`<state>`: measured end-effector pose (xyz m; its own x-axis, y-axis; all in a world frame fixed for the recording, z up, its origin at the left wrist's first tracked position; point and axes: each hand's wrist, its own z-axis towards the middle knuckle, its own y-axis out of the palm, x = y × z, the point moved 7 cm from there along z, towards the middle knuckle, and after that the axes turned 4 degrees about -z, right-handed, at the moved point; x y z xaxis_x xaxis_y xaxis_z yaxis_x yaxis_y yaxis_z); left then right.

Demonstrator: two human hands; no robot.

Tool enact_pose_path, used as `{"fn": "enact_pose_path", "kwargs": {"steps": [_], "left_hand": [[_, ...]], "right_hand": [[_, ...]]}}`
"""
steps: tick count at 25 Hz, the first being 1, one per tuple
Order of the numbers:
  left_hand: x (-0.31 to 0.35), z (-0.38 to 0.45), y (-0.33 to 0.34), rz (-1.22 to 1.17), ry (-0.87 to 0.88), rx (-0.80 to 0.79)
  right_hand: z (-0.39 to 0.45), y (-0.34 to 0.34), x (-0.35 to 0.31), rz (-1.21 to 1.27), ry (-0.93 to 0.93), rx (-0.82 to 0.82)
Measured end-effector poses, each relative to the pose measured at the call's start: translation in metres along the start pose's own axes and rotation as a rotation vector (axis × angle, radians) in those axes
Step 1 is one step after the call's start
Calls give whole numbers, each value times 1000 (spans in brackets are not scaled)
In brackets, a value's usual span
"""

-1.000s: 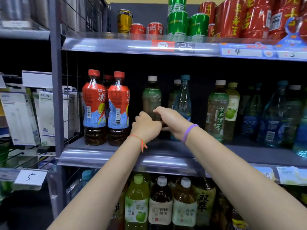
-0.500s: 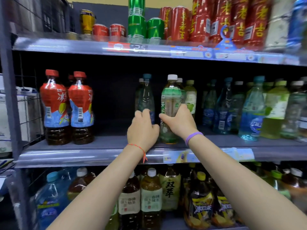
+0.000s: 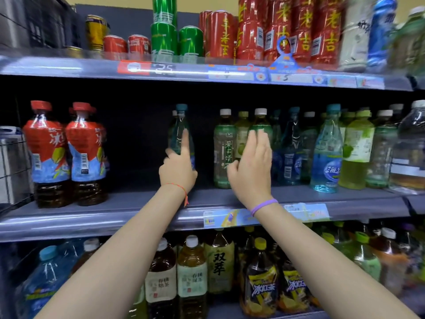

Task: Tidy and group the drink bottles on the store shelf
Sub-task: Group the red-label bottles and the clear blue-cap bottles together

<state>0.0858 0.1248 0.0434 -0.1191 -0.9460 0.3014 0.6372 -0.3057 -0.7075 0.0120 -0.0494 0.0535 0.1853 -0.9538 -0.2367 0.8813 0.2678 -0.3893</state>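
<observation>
At the centre of the frame, the left hand point(image 3: 178, 168) holds a clear blue-capped bottle point(image 3: 180, 132) on the middle shelf point(image 3: 92, 217), index finger stretched up along its side. Just right of it, the right hand point(image 3: 251, 168) reaches with straight fingers toward a green tea bottle point(image 3: 261, 124), beside another white-capped green tea bottle point(image 3: 224, 148); whether the fingers touch it is unclear. At left of the frame stand two red-labelled bottles point(image 3: 66, 153), well apart from the hands. Blue and green bottles crowd the right. Red and green cans point(image 3: 190, 41) line the upper shelf; tea bottles point(image 3: 192, 272) fill the lower one.
</observation>
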Motion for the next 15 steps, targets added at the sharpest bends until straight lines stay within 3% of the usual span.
{"fn": "enact_pose_path", "kwargs": {"steps": [1, 3, 6, 10, 15], "left_hand": [[0, 1, 0, -37, 20, -23], [-2, 4, -1, -118, 40, -62], [-8, 6, -5, -203, 41, -85], [-21, -6, -20, -207, 69, -44], [-63, -31, -43, -76, 84, 108]], "right_hand": [[-1, 6, -14, 77, -88, -39], [-2, 28, -37, 344, -75, -299], [-1, 66, -53, 603, 258, -623], [-3, 101, -75, 803, 480, -730], [-26, 117, -119, 806, 376, -884]]}}
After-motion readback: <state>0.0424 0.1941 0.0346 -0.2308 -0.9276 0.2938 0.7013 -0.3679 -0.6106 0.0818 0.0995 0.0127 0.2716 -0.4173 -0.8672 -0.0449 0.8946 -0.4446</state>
